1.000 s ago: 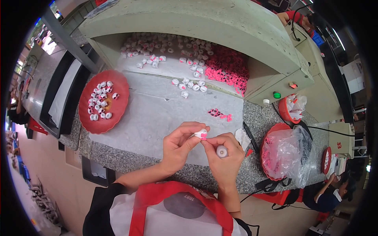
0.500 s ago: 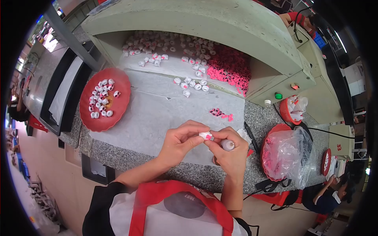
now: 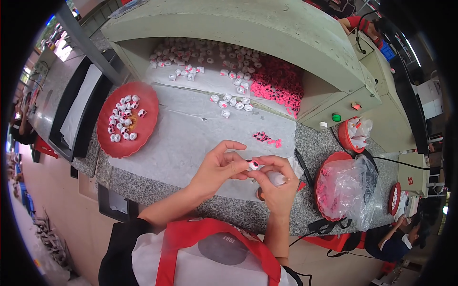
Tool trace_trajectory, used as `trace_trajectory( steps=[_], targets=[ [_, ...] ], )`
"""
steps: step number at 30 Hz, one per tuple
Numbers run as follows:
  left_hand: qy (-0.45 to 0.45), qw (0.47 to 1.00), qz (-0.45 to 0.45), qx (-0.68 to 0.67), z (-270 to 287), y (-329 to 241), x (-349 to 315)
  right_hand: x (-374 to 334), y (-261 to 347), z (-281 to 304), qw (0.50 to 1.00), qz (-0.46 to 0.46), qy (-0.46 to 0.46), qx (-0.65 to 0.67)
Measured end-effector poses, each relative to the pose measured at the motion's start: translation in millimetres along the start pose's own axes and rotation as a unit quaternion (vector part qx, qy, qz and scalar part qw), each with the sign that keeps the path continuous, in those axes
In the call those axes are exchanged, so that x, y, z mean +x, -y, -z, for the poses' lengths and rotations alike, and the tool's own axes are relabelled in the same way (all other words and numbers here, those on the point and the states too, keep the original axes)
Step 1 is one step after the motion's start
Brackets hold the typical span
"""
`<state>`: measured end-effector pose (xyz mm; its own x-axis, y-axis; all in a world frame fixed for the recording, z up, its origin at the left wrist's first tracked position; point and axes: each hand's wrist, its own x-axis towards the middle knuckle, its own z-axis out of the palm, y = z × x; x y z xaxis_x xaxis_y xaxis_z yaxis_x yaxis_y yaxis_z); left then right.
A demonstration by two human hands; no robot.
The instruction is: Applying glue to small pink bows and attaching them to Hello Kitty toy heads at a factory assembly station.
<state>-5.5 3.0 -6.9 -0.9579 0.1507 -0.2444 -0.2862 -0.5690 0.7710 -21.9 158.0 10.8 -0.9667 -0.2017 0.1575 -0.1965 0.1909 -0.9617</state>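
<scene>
In front of my chest both hands meet at a small white rounded piece (image 3: 253,164) with pink and black on its face. My left hand (image 3: 220,167) pinches it from the left, thumb against it and index finger lifted away. The thumb and index fingertips of my right hand (image 3: 277,183) grip its other side. Tucked in that same palm is a small whitish bottle (image 3: 276,178), partly hidden by the fingers. Beyond the hands, a few flat pink and black pieces (image 3: 267,138) lie on the white sheet (image 3: 186,138).
A red scalloped plate (image 3: 151,128) with several white pieces stands left. The grey-green metal housing (image 3: 238,24) shelters many white pieces and a pink heap (image 3: 279,83). At right are a red tub (image 3: 344,136) and a plastic bag (image 3: 348,186). A co-worker (image 3: 393,240) sits lower right.
The white piece has turned, now showing black with the pink. My left index finger has lifted off it, and the right fingers have shifted around it.
</scene>
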Motion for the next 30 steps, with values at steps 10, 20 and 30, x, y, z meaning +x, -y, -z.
trace_trajectory(
  steps=[10, 20, 30],
  targets=[
    [0.053, 0.972, -0.149, 0.171, 4.2, -4.0, -11.8, 3.7, -10.6, -2.7, 0.953, -0.096, 0.056, 0.283],
    [-0.37, 0.717, -0.278, 0.521, 146.4, -48.9, -3.8, 13.7, -46.1, -53.5, 0.965, -0.168, 0.051, 0.194],
    [-0.13, 0.573, -0.364, 0.723, 91.1, 18.5, 114.6, -4.3, -48.0, -19.8, 0.988, -0.108, 0.027, 0.105]
  ],
)
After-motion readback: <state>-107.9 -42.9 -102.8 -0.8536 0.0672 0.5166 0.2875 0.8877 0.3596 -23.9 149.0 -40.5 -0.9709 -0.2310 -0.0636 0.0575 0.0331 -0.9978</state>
